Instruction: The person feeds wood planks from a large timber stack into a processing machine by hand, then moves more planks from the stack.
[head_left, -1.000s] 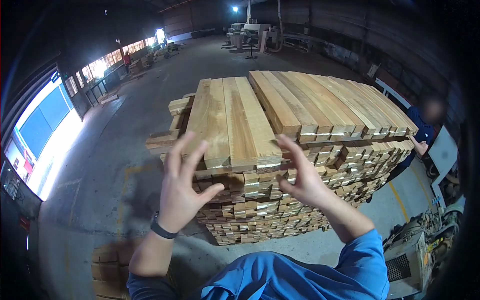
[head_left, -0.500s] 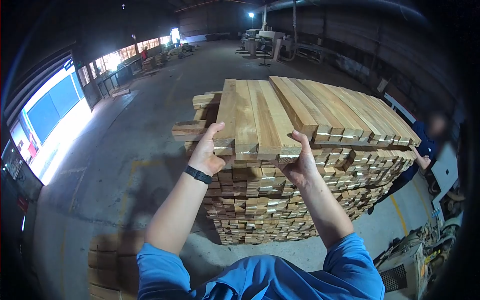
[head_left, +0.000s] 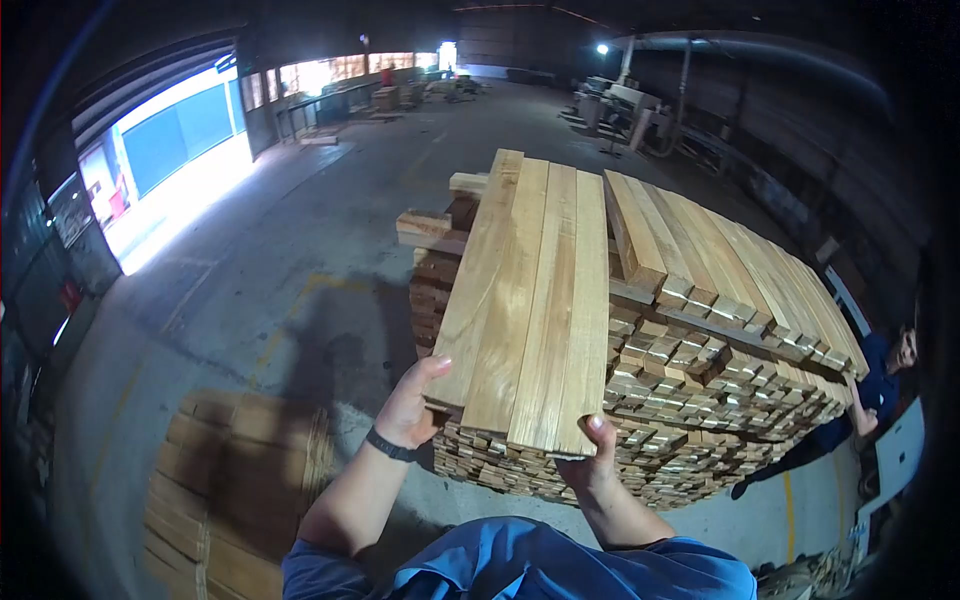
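Observation:
Several long wooden boards (head_left: 530,300) lie side by side between my hands, their near ends reaching out past the stack toward my body. My left hand (head_left: 412,403) grips their left near corner, thumb on the upper face and fingers underneath, partly hidden. At the right near corner my right hand (head_left: 592,462) holds on the same way. Below and behind them rises the large stack of lumber (head_left: 690,390). A further row of boards (head_left: 720,255) lies on top of it to the right, with a gap between.
A lower pile of boards (head_left: 225,480) sits on the floor at the left. Another person (head_left: 870,380) stands at the stack's right side, a hand near its edge. Machines (head_left: 625,105) stand far back, and a bright doorway (head_left: 180,160) is at the left.
The held boards have come toward my body, their near ends now well beyond the stack's front. Both hands have moved nearer with them. The view has turned left and down.

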